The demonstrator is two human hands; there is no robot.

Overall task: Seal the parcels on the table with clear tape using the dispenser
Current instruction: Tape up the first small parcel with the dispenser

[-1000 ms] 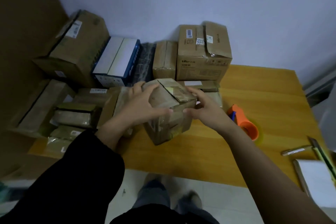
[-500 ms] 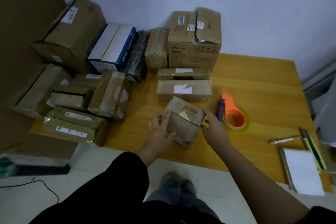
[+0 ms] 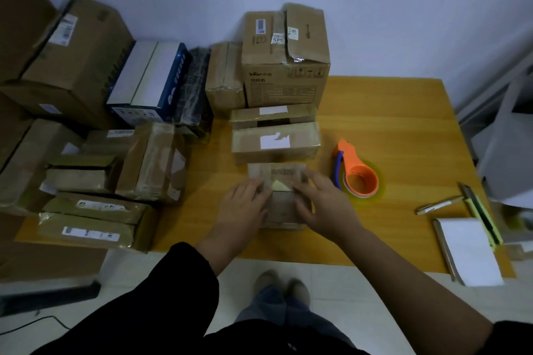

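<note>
A small brown parcel (image 3: 281,207) wrapped in shiny tape stands on the wooden table (image 3: 389,130) near its front edge. My left hand (image 3: 243,206) holds its left side, fingers lying over the top edge. My right hand (image 3: 324,202) holds its right side, fingers on top and thumb on the front face. The orange tape dispenser (image 3: 357,174) with a clear roll lies on the table just right of my right hand, untouched.
Two flat parcels (image 3: 275,143) lie right behind the small one, and a tall carton (image 3: 285,66) stands by the wall. Several more boxes (image 3: 109,170) crowd the table's left. A pen (image 3: 438,204), a notepad (image 3: 468,251) and a green cutter (image 3: 481,215) lie at the right.
The small parcel came down from in front of the stack, was turned, and now stands on the table near the front edge. Both hands stayed on it throughout.
</note>
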